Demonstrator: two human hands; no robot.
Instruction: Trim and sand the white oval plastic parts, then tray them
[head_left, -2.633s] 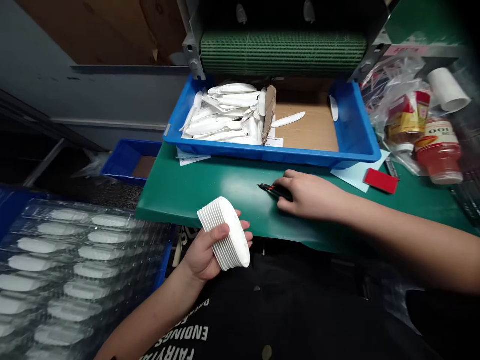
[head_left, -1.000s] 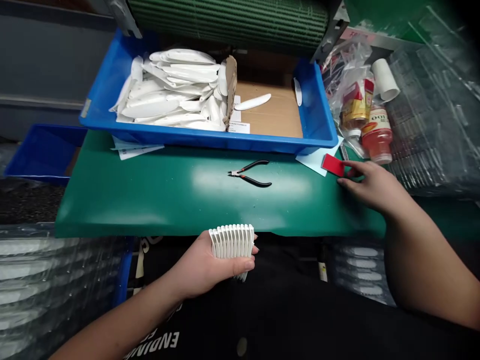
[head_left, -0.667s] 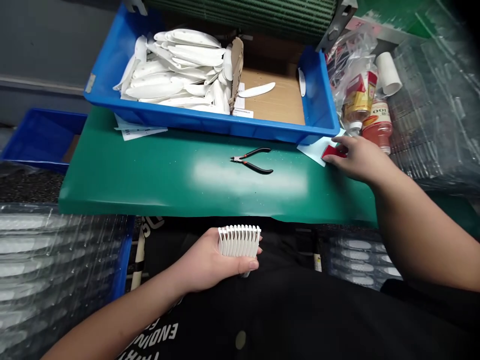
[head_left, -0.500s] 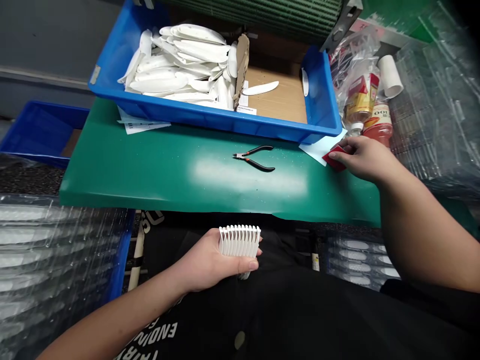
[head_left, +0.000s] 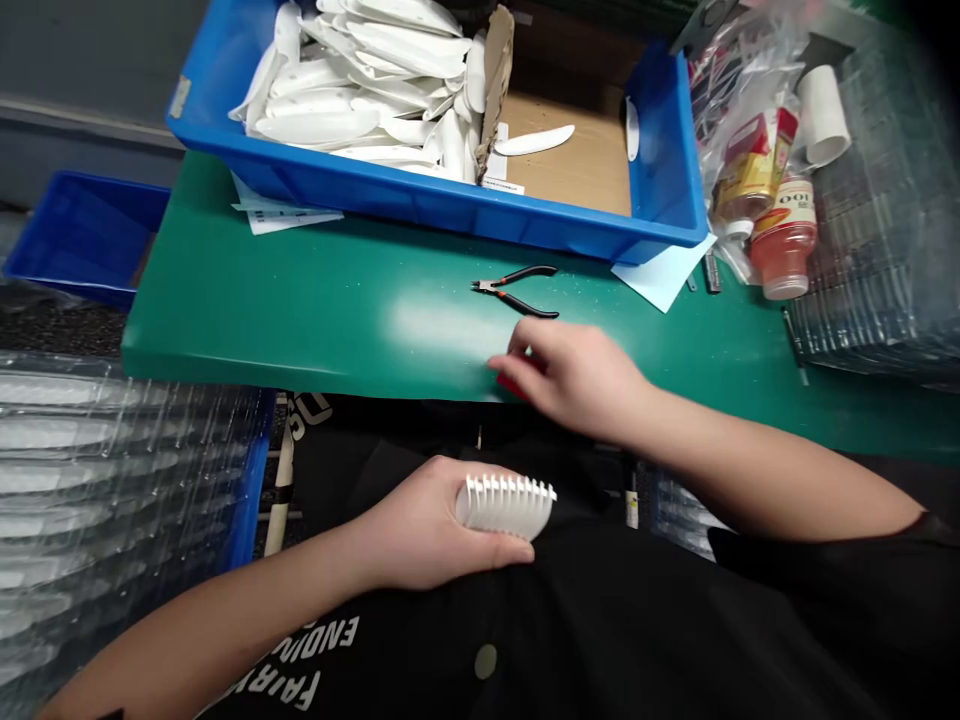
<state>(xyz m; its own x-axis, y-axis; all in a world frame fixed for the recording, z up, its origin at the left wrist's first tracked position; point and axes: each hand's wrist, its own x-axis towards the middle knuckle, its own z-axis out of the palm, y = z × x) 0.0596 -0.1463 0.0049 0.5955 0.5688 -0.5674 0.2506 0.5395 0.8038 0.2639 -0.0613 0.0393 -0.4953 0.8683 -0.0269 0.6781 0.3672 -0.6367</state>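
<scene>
Wrapped in my left hand (head_left: 435,520) is a stack of white curved plastic pieces (head_left: 506,508), their ends lined up in a row, held over my lap. Above and to the right of it, my right hand (head_left: 574,375) pinches a small flat red piece (head_left: 513,387) over the front edge of the green table. Most of the red piece is covered by the fingers, so its kind is unclear. Just beyond my right hand lies a pair of nippers (head_left: 517,290) with black handles spread apart.
A blue bin (head_left: 442,205) holds loose white pieces (head_left: 375,85) left of a cardboard divider (head_left: 493,90). Bottles (head_left: 784,235) and a bag stand right, beside stacked clear trays (head_left: 892,220). More trays (head_left: 97,520) fill the lower left. Pale blue paper (head_left: 664,275) lies under the bin.
My right hand has brought the red piece leftward from beside the bottles to the table's front edge. My left hand has turned the white stack slightly and shifted it right. The view has tilted down.
</scene>
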